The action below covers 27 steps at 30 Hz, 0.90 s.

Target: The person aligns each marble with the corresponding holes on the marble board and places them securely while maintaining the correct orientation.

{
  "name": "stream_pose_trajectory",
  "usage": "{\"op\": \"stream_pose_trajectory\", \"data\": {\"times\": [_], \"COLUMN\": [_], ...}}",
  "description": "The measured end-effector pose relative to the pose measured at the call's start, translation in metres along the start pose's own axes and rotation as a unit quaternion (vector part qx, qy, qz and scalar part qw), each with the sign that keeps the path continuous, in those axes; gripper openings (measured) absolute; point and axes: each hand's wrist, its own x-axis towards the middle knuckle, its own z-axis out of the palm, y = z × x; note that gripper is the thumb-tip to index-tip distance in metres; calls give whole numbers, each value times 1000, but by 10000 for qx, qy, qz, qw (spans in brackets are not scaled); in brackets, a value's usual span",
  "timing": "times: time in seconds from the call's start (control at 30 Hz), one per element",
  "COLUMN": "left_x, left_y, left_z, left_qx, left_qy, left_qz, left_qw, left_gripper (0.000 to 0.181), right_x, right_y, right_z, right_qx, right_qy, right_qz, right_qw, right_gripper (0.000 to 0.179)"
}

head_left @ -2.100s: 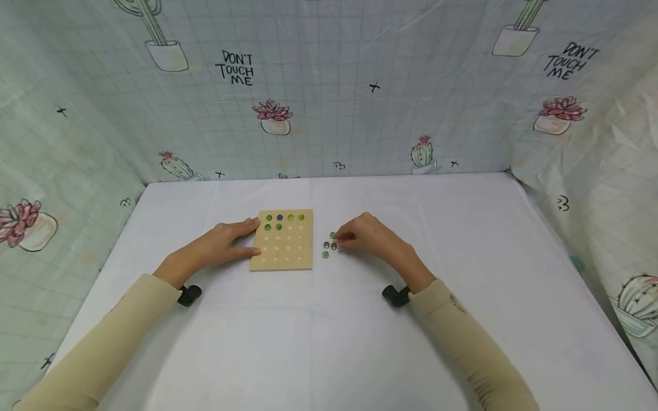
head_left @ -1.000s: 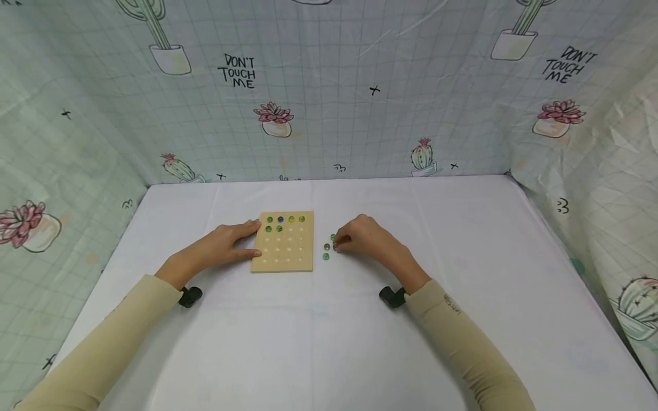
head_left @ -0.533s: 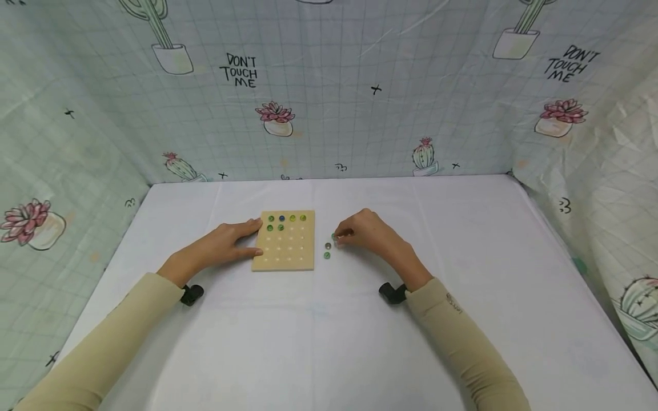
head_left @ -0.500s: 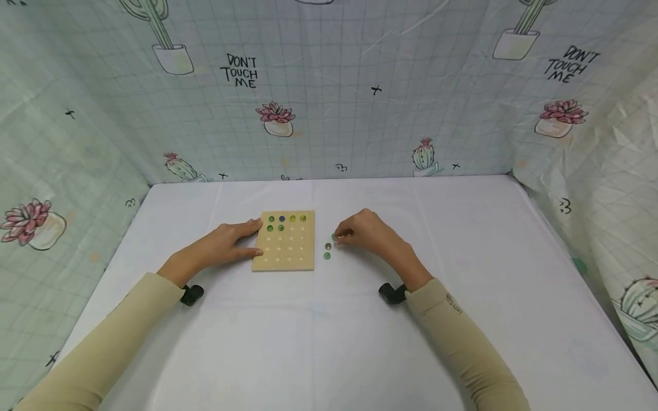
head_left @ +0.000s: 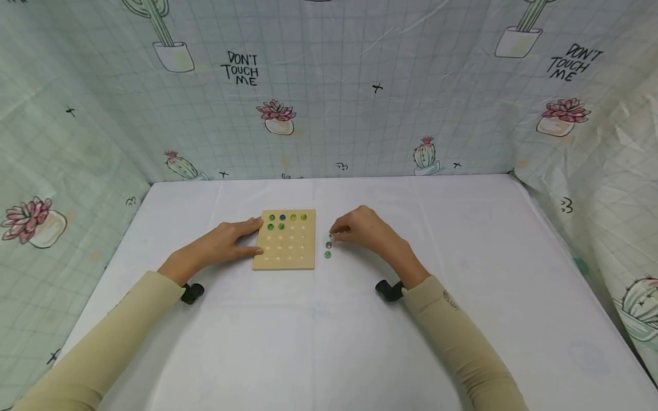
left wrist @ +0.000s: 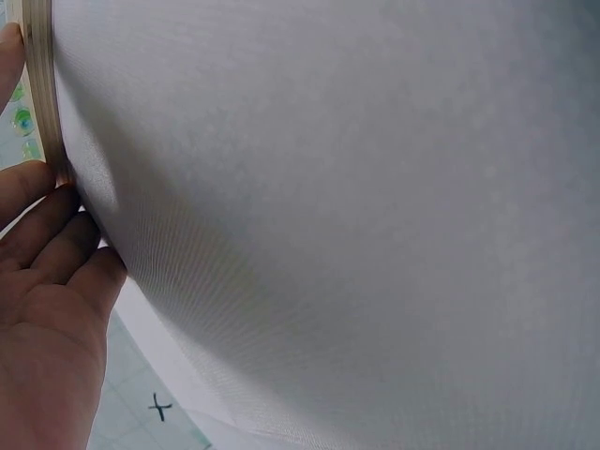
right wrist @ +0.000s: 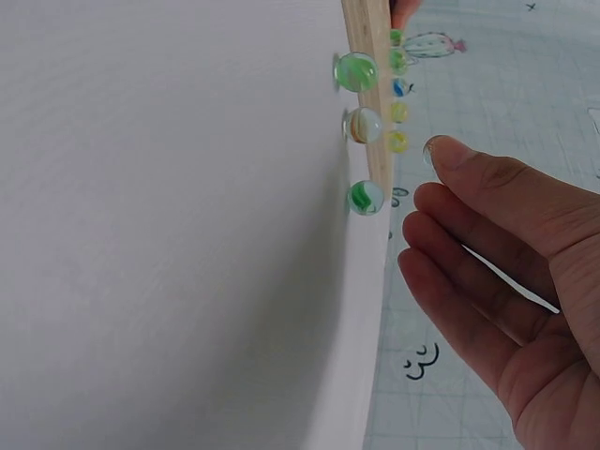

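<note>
A cactus-printed cloth backdrop (head_left: 329,114) covers the top and sides of the frame, around a white worktop (head_left: 308,342). Left of centre lies the pale board (head_left: 295,263). The left hand (head_left: 226,242) rests against its left edge, thumb and fingers spread. The right hand (head_left: 366,231), right of centre, has shifted slightly toward upper left, its grip pinching a clear marble (right wrist: 428,153). With that marble lifted, three loose marbles (head_left: 327,254) remain right of the board; six seated marbles (head_left: 282,217) occupy its top two rows.
</note>
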Motion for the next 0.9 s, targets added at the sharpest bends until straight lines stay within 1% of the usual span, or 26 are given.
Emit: {"op": "stream_pose_trajectory", "data": {"times": [0.17, 0.3, 0.73, 0.9], "left_x": [0, 0, 0, 0], "left_y": [0, 0, -2, -2], "left_z": [-1, 0, 1, 1], "left_qx": [-91, -73, -53, -52], "left_qy": [17, 9, -13, -17], "left_qz": [7, 10, -29, -32], "left_qw": [10000, 10000, 10000, 10000], "left_gripper": [92, 93, 94, 93], "right_x": [4, 6, 13, 18], "right_y": [-2, -4, -11, -12], "right_z": [-1, 0, 1, 4], "right_qx": [44, 134, 249, 271], "right_qy": [57, 77, 20, 58], "right_qz": [-94, -102, 156, 105], "right_qw": [9999, 9998, 9996, 9996], "right_gripper": [13, 14, 13, 12]}}
